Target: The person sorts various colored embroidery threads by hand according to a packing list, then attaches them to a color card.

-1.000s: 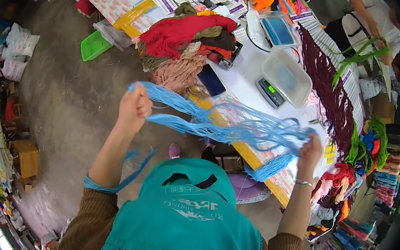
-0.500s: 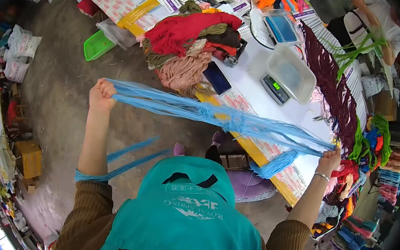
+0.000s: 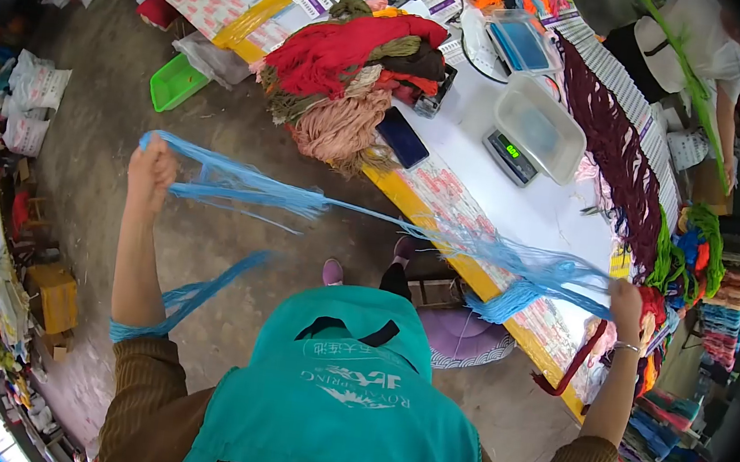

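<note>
Light blue yarn (image 3: 247, 185) stretches between my two hands across the table's front edge. My left hand (image 3: 153, 172), raised over the floor at the left, is closed round one looped end. At the right, over the table edge, my right hand (image 3: 625, 308) grips the other end of the yarn. The strands narrow to a thin string near the middle and fan out on both sides. More blue yarn is looped round my left forearm, its tail (image 3: 208, 293) hanging free. A blue bundle (image 3: 508, 300) lies on the table edge below the stretched strands.
The table (image 3: 471, 183) holds a red and pink yarn heap (image 3: 343, 64), a phone (image 3: 402, 138), a scale (image 3: 508, 158) with a plastic tub (image 3: 539, 127), and dark maroon yarn (image 3: 605, 130). Another person (image 3: 696, 49) handles green yarn at the far right. A green basket (image 3: 177, 83) is on the floor.
My hands have moved farther apart. The blue yarn has pulled out from one thick band into two bunches joined by a thin string. A dark red strand now hangs near my right wrist.
</note>
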`<state>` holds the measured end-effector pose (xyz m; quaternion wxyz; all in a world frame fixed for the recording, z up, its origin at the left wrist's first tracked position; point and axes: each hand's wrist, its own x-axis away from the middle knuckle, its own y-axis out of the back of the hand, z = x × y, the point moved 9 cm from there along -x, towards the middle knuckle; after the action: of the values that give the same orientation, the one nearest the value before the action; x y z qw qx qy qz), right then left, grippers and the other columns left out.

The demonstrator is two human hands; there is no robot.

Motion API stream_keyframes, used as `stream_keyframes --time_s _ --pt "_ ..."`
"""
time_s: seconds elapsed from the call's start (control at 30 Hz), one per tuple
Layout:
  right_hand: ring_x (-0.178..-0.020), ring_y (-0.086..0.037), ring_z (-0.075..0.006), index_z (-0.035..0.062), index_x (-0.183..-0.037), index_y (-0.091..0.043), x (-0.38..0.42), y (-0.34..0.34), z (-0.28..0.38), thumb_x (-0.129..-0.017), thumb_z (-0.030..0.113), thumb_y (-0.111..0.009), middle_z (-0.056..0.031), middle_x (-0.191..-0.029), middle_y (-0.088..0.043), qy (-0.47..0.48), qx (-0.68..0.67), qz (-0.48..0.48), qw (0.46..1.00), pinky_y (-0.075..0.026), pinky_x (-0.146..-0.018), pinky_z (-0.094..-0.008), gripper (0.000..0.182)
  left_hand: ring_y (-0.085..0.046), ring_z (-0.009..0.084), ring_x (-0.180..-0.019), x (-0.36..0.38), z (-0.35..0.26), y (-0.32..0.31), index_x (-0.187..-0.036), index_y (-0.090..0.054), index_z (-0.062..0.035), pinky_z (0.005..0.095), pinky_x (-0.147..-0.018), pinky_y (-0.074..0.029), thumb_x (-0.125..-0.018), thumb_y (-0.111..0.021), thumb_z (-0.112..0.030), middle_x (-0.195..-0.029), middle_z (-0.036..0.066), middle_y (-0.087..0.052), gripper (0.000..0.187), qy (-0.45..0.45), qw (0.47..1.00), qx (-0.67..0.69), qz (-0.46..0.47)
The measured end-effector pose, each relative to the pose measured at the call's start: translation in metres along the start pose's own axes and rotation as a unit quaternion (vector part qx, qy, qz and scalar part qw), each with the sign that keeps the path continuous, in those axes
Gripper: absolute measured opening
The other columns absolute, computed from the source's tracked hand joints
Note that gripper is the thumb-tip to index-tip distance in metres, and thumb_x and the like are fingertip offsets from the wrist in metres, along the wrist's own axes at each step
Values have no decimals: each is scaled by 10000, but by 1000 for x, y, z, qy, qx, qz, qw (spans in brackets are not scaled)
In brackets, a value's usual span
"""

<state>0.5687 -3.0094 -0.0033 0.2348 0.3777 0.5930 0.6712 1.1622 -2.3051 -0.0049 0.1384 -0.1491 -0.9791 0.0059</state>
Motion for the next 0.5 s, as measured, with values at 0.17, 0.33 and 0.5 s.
stream_keyframes --time_s 0.17,0.33,0.5 --pt "-549 -608 -289 -44 -720 -665 28 8 44 -750 307 -692 -186 -634 -632 73 -47 110 990 -475 -550 -388 353 -191 44 -408 -13 10 34 -808 -498 -134 215 -356 -156 -1022 -467 -296 -525 -71 -250 271 58 965 250 -58" --pt "-395 -211 -54 174 -612 -408 50 31 16 -954 378 -568 70 -493 -231 -275 -724 9 633 -131 -380 -247 429 -188 52 -403 -42 54 101 -731 -461 -119 229 -353 -144 -1014 -463 -270 -516 -66 -246 321 109 926 349 -92" --pt "-420 -167 -54 177 -574 -320 22 41 -78 -1006 215 -466 66 -514 -204 -29 -957 -43 285 -117 -397 -256 457 -171 77 -394 -41 96 162 -606 -263 -173 241 -352 -134 -967 -380 -152 -489 -57 -216 380 118 848 433 -283"
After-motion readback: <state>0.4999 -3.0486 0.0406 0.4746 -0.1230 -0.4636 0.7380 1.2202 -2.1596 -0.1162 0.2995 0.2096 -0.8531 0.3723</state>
